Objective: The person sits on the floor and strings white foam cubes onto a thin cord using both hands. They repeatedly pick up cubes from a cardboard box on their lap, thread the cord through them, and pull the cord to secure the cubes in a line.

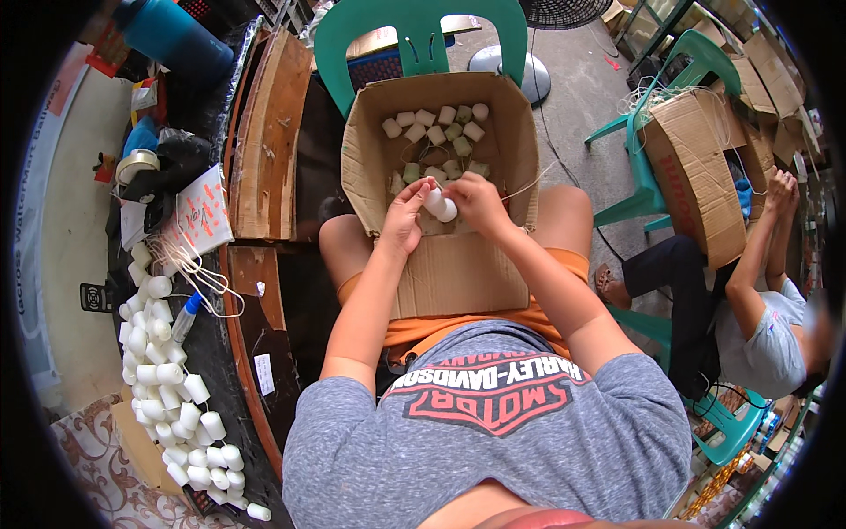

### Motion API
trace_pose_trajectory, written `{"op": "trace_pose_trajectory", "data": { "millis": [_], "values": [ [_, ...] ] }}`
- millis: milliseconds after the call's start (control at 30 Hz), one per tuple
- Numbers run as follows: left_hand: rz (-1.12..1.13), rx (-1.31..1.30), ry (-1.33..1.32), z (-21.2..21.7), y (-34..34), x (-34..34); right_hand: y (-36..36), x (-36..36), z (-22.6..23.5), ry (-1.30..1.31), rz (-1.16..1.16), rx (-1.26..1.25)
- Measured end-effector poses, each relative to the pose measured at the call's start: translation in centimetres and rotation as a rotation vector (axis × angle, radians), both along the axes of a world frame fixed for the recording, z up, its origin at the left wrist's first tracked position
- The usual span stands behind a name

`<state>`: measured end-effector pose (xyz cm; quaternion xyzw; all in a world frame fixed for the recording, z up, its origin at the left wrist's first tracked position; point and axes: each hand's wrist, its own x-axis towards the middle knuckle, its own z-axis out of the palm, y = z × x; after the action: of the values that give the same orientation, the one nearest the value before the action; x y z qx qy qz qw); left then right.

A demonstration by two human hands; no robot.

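An open cardboard box (493, 123) rests on my lap and holds several small white and pale green spools (436, 132) at its far end. Over the box, my left hand (404, 216) and my right hand (478, 201) meet on one white spool (441, 205). Both hands grip it from either side. A thin pale thread trails from my right hand toward the box's right wall.
A long heap of white spools (167, 379) lies on the dark table (220, 370) at my left, beside a notepad (201, 212) and tape roll (137, 163). A green plastic chair (414, 35) stands behind the box. At right, another person (758, 309) sits by a large cardboard box (696, 176).
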<state>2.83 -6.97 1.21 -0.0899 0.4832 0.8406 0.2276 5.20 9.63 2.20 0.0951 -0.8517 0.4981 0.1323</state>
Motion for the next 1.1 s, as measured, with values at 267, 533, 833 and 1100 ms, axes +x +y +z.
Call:
{"op": "trace_pose_trajectory", "data": {
  "millis": [267, 533, 833, 1100],
  "values": [
    [-0.236, -0.44, 0.242, 0.6, 0.5, 0.8, 1.7, -1.6, 3.5, 0.199, 0.014, 0.549],
    [-0.262, -0.22, 0.114, -0.3, -0.6, 0.3, 1.0, -0.1, 1.3, -0.102, 0.207, -0.008],
    [-0.338, -0.292, 0.09, 0.0, -1.3, 0.5, 1.0, 0.5, 1.3, -0.38, 0.207, 0.002],
    [-0.354, -0.369, 0.128, -0.9, -0.8, 0.2, 0.5, 1.9, 1.8, 0.498, 0.048, 0.809]
  ]
}}
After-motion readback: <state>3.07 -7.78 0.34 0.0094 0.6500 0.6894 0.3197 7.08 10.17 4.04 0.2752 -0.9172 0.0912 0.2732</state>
